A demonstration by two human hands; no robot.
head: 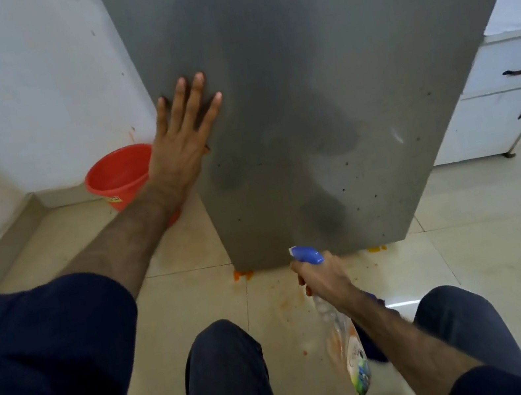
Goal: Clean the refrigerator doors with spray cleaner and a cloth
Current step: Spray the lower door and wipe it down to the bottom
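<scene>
The grey refrigerator door (319, 82) fills the upper middle of the head view, with dark wet patches and small specks on its lower half. My left hand (180, 135) presses flat against the door's left edge, fingers straight and spread. My right hand (324, 278) grips the neck of a clear spray bottle (346, 349) with a blue trigger head, nozzle aimed at the door's bottom edge. A dark blue cloth (373, 344) shows partly behind my right forearm; whether my hand also holds it is hidden.
A red bucket (117, 175) stands on the floor left of the refrigerator, against the white wall. White cabinets with black handles (514, 103) are at the right. The beige tiled floor (486, 244) has orange stains near the door's base. My knees are at the bottom.
</scene>
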